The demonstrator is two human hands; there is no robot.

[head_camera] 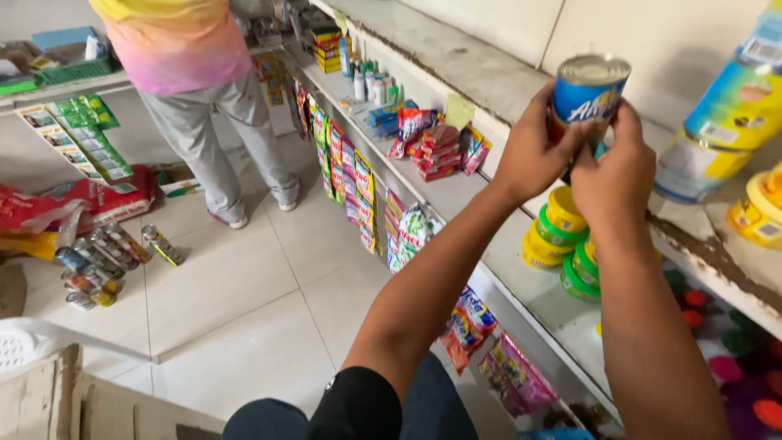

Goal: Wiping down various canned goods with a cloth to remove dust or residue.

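Head view: blue round metal tin (588, 91) grasped by left hand (533, 155) and right hand (615, 175), raised at one o'clock; more tins (94, 265) on floor at nine o'clock, unshelved.

Bright, even daylight; soft, faint shadows on the floor (244, 310). Mild glare on the can (588, 90) lid. Right edge blurred, near bottles (725, 122) out of focus.

Premises: small retail shop. White wall shelves (456, 191) carry stacked packets, tubs and bottles; sachet strips (350, 175) hang from the shelf edge; cans (94, 265) stand on the tiled floor (236, 301).
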